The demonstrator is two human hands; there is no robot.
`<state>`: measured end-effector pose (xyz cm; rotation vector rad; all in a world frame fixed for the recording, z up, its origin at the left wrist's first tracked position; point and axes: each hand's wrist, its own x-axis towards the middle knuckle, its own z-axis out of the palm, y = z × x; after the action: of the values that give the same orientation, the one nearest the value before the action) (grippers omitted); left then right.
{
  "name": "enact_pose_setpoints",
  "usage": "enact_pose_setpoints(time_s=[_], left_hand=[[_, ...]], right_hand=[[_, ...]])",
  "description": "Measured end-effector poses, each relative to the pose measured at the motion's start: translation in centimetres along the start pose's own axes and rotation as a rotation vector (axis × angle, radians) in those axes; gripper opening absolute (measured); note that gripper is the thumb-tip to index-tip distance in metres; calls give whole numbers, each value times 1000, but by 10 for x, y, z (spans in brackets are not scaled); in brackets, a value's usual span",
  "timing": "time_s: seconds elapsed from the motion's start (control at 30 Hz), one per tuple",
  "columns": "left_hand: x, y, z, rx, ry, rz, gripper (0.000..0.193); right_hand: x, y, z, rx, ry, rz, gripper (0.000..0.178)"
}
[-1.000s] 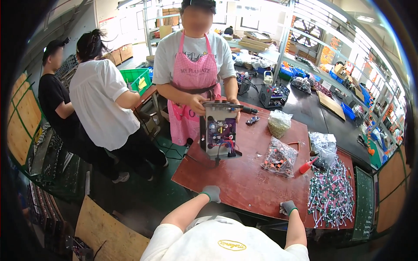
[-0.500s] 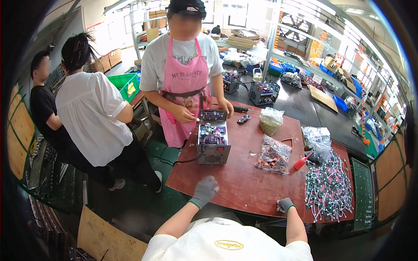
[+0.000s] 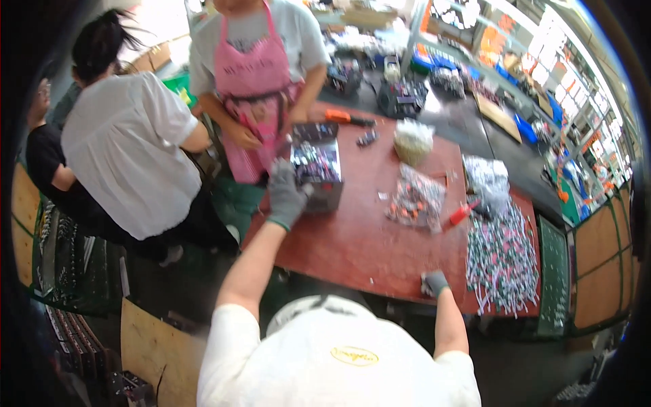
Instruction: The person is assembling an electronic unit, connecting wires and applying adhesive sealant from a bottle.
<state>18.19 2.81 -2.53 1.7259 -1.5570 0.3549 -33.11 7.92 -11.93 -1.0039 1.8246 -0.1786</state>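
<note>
An open-topped metal device box [image 3: 325, 193] with circuit boards inside stands on the red-brown table [image 3: 366, 251]. My left hand [image 3: 288, 197], in a grey glove, is at the box's near left corner, fingers pointing up along its side and thumb apart toward the front. Motion blur hides whether it presses on the casing. At the table's near right edge rests my right hand [image 3: 434, 283], also gloved, with its fingers curled. Whatever may be inside those fingers is hidden. Beyond the box, a co-worker in a pink apron [image 3: 254, 81] has a hand close to its far side.
An orange-and-black power tool [image 3: 347, 118] lies at the table's far edge. To the right are a bag of small parts [image 3: 413, 141], a bag of orange-and-black parts [image 3: 417, 200], a red bottle [image 3: 461, 215] and a heap of white cables [image 3: 502, 261]. Two people stand at left.
My left hand has moved forward from the near table area to the box. The box's raised panel no longer shows upright. The view has tilted down; my right hand stays at the edge.
</note>
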Motion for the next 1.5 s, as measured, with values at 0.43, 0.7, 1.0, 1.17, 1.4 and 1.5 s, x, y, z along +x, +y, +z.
enact_pose_setpoints(time_s=[0.43,0.7,1.0,1.17,1.4,1.5], left_hand=[[-19,-29,4,-453,-347,-328,79],[-30,-27,11,-388,-304,-376,68],[-23,-13,-2,-290,-341,-478,62],[-29,-3,-7,-232,-223,-426,59],[-59,47,-30,-198,-404,-408,69],[-77,74,-49,-211,-569,-402,72]], right_hand=[[19,13,5,-446,36,-119,29],[-34,-180,112,-447,365,-1023,42],[-3,-289,164,-356,253,-1368,22],[9,-292,154,-251,43,-1458,18],[-21,-260,120,-316,87,-1494,16],[-39,-229,98,-353,61,-1406,21]])
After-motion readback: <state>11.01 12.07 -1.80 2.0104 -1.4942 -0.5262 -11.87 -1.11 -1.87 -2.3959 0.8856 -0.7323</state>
